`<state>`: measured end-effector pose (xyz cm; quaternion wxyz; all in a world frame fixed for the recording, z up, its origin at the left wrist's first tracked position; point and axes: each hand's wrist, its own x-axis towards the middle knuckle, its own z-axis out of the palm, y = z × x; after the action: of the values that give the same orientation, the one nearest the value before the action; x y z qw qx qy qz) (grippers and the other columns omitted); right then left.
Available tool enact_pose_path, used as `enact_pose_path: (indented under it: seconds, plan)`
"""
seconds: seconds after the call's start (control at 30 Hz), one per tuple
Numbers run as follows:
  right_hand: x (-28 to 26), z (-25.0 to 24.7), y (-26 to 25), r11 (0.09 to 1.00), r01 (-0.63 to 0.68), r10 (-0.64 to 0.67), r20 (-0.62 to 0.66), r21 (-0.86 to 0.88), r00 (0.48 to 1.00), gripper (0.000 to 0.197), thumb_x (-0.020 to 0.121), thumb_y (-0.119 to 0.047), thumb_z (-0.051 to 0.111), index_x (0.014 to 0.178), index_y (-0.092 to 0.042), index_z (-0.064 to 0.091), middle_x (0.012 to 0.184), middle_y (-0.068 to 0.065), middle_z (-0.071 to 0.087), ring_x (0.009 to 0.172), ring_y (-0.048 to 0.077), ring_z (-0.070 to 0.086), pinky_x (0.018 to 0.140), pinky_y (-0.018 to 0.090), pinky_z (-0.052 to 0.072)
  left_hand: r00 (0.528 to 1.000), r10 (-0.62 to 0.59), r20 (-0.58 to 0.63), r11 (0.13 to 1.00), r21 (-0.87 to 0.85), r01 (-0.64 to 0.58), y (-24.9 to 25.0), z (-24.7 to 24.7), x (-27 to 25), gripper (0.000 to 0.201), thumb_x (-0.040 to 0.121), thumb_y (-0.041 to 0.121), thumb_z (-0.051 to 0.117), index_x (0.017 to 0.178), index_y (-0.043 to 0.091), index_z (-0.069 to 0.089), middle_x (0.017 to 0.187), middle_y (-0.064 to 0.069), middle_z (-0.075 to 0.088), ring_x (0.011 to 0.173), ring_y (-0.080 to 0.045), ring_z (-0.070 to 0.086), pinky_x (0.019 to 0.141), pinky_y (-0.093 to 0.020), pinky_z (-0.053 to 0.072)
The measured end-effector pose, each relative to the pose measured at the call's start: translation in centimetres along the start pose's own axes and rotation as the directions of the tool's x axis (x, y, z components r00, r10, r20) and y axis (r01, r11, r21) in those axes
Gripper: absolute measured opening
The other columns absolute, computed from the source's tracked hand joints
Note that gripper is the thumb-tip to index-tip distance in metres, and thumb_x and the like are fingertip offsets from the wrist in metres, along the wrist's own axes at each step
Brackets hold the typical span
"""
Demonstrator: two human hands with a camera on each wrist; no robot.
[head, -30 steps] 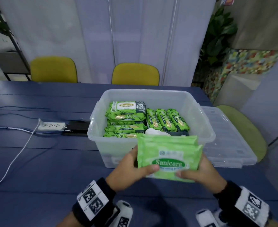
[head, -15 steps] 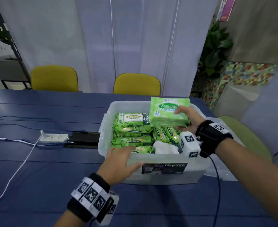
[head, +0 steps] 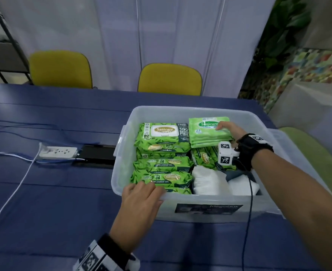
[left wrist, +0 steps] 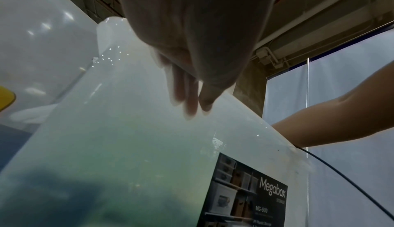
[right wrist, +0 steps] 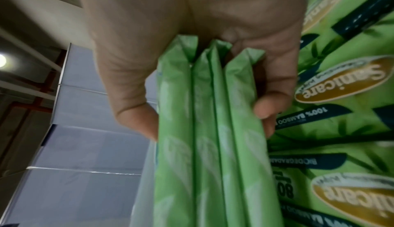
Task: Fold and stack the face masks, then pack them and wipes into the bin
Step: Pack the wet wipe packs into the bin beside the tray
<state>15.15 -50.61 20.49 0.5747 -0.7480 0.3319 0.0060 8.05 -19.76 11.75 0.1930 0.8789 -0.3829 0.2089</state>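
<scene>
A clear plastic bin [head: 182, 111] stands on the blue table. Large green wipe packs [head: 162, 142] fill its left side, more stand on edge at the right, and folded white face masks [head: 209, 179] lie at its near right. My right hand [head: 226, 129] grips a stack of three small light-green wipe packs [head: 207, 132] over the bin's far right corner; in the right wrist view, thumb and fingers [right wrist: 264, 111] clamp the small packs [right wrist: 209, 129]. My left hand [head: 141, 198] rests over the bin's near rim, fingers straight against the bin wall [left wrist: 132, 138].
A white power strip [head: 58, 152] with cables and a black device [head: 96, 155] lie left of the bin. The bin's clear lid [head: 278, 133] sits to its right. Two yellow chairs [head: 169, 79] stand behind the table, a green seat at the right.
My left hand let go of the small packs and went to the bin's near rim. My right hand carried them over the bin and lowered them toward the far right corner.
</scene>
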Motion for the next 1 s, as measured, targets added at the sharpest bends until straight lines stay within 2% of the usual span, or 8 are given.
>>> enact_pose_path:
  seconds: [0.13, 0.33, 0.5, 0.57, 0.63, 0.77, 0.9, 1.0]
  plan:
    - [1.8, 0.6, 0.6, 0.999, -0.042, 0.042, 0.02, 0.01, 0.999, 0.085, 0.049, -0.028, 0.051, 0.131, -0.006, 0.05, 0.133, 0.005, 0.042, 0.111, 0.023, 0.044, 0.068, 0.027, 0.032, 1.0, -0.013, 0.027, 1.0, 0.002, 0.013, -0.1, 0.1, -0.4, 0.014, 0.087, 0.028, 0.044, 0.098, 0.029, 0.053, 0.082, 0.011, 0.054, 0.078, -0.013, 0.044, 0.076, -0.025, 0.018]
    - [4.4, 0.7, 1.7, 0.99, -0.134, 0.132, 0.062, 0.032, 0.989, 0.014, 0.067, -0.025, 0.051, 0.071, -0.013, 0.045, 0.055, 0.001, 0.051, 0.041, 0.013, 0.044, 0.035, 0.01, 0.03, 0.997, -0.043, 0.063, 0.999, 0.035, 0.041, 0.2, -0.1, 0.0, 0.015, 0.082, 0.03, 0.045, 0.096, 0.03, 0.048, 0.078, 0.011, 0.054, 0.076, -0.014, 0.042, 0.074, -0.027, 0.016]
    - [7.6, 0.8, 3.1, 0.98, -0.188, 0.186, -0.033, -0.071, 0.982, 0.032, 0.057, -0.033, 0.053, 0.083, -0.015, 0.048, 0.101, 0.011, 0.045, 0.072, 0.024, 0.047, 0.059, 0.025, 0.04, 0.997, -0.036, 0.061, 0.999, 0.018, 0.035, 0.3, -0.4, 0.1, 0.011, 0.083, 0.03, 0.046, 0.094, 0.03, 0.047, 0.077, 0.01, 0.051, 0.074, -0.015, 0.042, 0.073, -0.028, 0.021]
    - [8.3, 1.4, 3.3, 0.969, -0.17, 0.153, -0.105, -0.178, 0.983, 0.063, 0.071, -0.041, 0.055, 0.125, -0.01, 0.046, 0.13, 0.019, 0.042, 0.106, 0.037, 0.052, 0.084, 0.041, 0.048, 0.997, -0.041, 0.064, 0.999, 0.02, 0.039, 0.4, -0.4, 0.1, 0.013, 0.083, 0.03, 0.046, 0.096, 0.03, 0.048, 0.077, 0.01, 0.053, 0.075, -0.014, 0.042, 0.075, -0.029, 0.023]
    - [8.7, 2.0, 3.5, 0.922, -0.13, 0.061, -0.194, -0.366, 0.979, 0.078, 0.088, -0.046, 0.05, 0.148, -0.012, 0.018, 0.151, 0.018, 0.025, 0.134, 0.04, 0.034, 0.107, 0.047, 0.033, 0.997, -0.045, 0.063, 0.999, 0.022, 0.044, 0.4, -0.4, 0.1, 0.014, 0.083, 0.03, 0.046, 0.098, 0.03, 0.049, 0.078, 0.01, 0.054, 0.076, -0.014, 0.043, 0.075, -0.03, 0.025]
    - [8.5, 1.9, 3.2, 0.673, 0.008, -0.268, -0.234, -0.739, 0.935, 0.07, 0.087, -0.041, 0.056, 0.142, -0.008, 0.027, 0.145, 0.018, 0.026, 0.13, 0.039, 0.032, 0.099, 0.05, 0.037, 0.998, -0.038, 0.056, 0.999, 0.02, 0.037, 0.4, -0.3, 0.0, 0.014, 0.085, 0.029, 0.046, 0.098, 0.028, 0.05, 0.078, 0.01, 0.055, 0.076, -0.015, 0.043, 0.076, -0.029, 0.024]
    - [7.2, 1.5, 2.9, 0.368, 0.274, -0.555, 0.026, -0.889, 0.831, 0.063, 0.087, -0.034, 0.059, 0.14, -0.012, 0.032, 0.144, 0.017, 0.03, 0.13, 0.035, 0.032, 0.1, 0.05, 0.038, 0.999, -0.029, 0.031, 1.0, 0.01, 0.029, 0.3, -0.2, -0.1, 0.013, 0.086, 0.028, 0.047, 0.099, 0.028, 0.051, 0.078, 0.009, 0.055, 0.075, -0.015, 0.043, 0.076, -0.028, 0.022]
    - [6.9, 2.2, 3.7, 0.175, 0.436, -0.422, 0.333, -0.883, 0.843, 0.079, 0.09, -0.051, 0.053, 0.152, -0.02, 0.014, 0.159, 0.012, 0.007, 0.146, 0.033, 0.007, 0.115, 0.055, 0.015, 1.0, -0.023, 0.02, 1.0, 0.007, 0.022, 0.3, -0.1, -0.2, 0.013, 0.087, 0.028, 0.046, 0.099, 0.028, 0.052, 0.079, 0.009, 0.054, 0.075, -0.015, 0.043, 0.077, -0.028, 0.022]
